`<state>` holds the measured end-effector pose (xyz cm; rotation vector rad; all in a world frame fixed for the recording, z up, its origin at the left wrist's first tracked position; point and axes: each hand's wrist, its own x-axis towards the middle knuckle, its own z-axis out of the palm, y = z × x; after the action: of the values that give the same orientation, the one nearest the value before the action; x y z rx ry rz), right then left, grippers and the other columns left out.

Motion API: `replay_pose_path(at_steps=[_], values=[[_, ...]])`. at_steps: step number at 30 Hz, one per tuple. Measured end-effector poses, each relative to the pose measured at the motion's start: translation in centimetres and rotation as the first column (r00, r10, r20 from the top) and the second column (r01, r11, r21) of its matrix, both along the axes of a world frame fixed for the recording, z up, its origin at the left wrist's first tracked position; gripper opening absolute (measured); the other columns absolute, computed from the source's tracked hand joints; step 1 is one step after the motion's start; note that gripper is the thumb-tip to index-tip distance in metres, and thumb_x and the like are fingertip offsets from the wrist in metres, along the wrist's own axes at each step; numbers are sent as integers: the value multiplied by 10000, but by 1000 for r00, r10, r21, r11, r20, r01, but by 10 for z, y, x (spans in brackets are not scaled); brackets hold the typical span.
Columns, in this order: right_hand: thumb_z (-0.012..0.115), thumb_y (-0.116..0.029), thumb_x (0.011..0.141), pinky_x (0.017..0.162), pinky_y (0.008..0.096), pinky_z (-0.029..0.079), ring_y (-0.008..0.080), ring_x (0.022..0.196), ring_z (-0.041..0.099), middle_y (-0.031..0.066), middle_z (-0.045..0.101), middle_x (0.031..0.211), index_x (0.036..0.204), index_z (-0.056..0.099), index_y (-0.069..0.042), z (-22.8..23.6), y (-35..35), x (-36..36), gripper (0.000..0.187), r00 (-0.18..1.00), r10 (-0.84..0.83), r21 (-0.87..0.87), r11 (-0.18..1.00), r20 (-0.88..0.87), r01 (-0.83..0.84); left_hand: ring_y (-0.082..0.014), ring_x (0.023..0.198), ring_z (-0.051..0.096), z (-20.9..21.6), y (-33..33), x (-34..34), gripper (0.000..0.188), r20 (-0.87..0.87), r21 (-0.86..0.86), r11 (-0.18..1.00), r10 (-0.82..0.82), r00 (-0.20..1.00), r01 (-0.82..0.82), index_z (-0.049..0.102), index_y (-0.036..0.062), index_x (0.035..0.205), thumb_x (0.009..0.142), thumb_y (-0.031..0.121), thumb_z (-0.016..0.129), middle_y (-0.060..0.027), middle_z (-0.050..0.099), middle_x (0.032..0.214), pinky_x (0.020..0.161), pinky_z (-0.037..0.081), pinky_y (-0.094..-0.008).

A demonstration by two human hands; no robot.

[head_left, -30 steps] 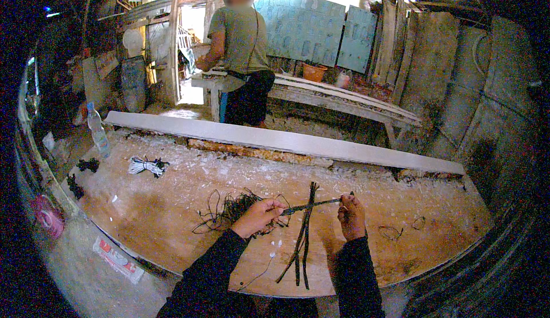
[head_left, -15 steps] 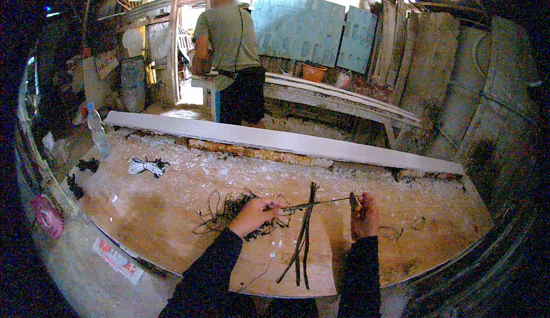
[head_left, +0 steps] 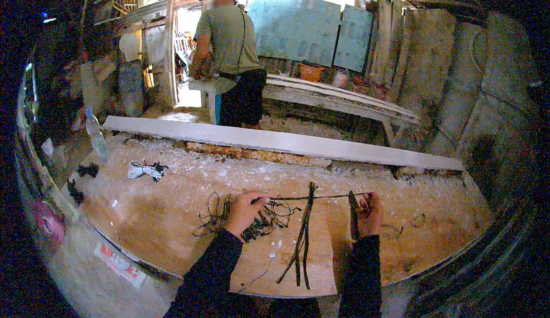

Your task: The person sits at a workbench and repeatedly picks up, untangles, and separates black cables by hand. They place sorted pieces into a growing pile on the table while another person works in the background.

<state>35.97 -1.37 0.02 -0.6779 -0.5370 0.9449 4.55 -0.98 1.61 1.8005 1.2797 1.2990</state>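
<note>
A thin dark cord (head_left: pixel 326 197) is stretched nearly level between my two hands above the wooden table. My left hand (head_left: pixel 245 214) pinches its left part, over a tangle of dark cord (head_left: pixel 266 223). At the other end, my right hand (head_left: pixel 369 212) is closed on the cord and on a dark, pointed, knife-like blade (head_left: pixel 353 218) that points upward. Beneath the taut cord, several dark twisted strands (head_left: pixel 302 243) lie crossed on the tabletop, spread at their near ends.
A long pale board (head_left: pixel 275 140) lies across the table's far side. Bundled white cord (head_left: pixel 143 170), dark clumps (head_left: pixel 87 170) and a clear bottle (head_left: pixel 96 135) are at the left. A person (head_left: pixel 232 43) stands beyond, beside a bench (head_left: pixel 338 100).
My left hand has shifted slightly left, and a longer stretch of cord shows between my hands. The blade in my right hand now stands higher and more upright.
</note>
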Motion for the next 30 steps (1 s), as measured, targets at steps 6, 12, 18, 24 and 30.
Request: replay_pose_path(at_steps=[6, 12, 18, 24, 30], values=[[542, -241, 786, 495, 213, 389, 123, 656, 502, 19, 571, 825, 932, 523, -99, 5, -6, -1, 205, 1000, -11, 0, 1000, -24, 11, -229, 741, 557, -10, 8, -4, 147, -37, 131, 991, 28, 999, -22, 628, 59, 865, 737, 103, 571, -114, 589, 779, 685, 415, -289], [567, -215, 771, 483, 204, 383, 107, 648, 490, 17, 570, 870, 924, 530, -108, 15, -9, -10, 190, 998, 21, 76, 997, -67, -16, -275, 709, 548, -3, 3, -6, 144, -251, 148, 987, 94, 963, -58, 640, 86, 838, 719, 77, 559, -121, 562, 741, 638, 430, -323], [562, -219, 780, 467, 173, 374, 77, 624, 479, -4, 558, 935, 977, 513, -117, 18, -12, -11, 226, 997, -69, 70, 995, 31, 67, -281, 690, 541, -3, 1, -7, 129, -322, 253, 967, 107, 941, -23, 640, 76, 812, 711, 75, 560, -121, 546, 722, 618, 430, -344], [542, -209, 799, 454, 154, 372, 67, 616, 480, -12, 529, 1006, 1038, 493, -115, 20, -11, -10, 262, 991, 15, 159, 987, -130, 6, -246, 681, 555, -16, 9, -3, 131, -210, 311, 946, 166, 964, -95, 619, 25, 803, 689, 89, 610, -117, 577, 742, 628, 437, -305], [558, -196, 786, 453, 166, 399, 70, 569, 495, 18, 555, 934, 980, 499, -94, 20, -11, -39, 227, 987, 158, -8, 987, 21, -158, -119, 652, 546, -18, 6, 8, 145, 216, -49, 996, -60, 975, 72, 593, -4, 789, 723, 122, 618, -55, 594, 717, 589, 431, -241]])
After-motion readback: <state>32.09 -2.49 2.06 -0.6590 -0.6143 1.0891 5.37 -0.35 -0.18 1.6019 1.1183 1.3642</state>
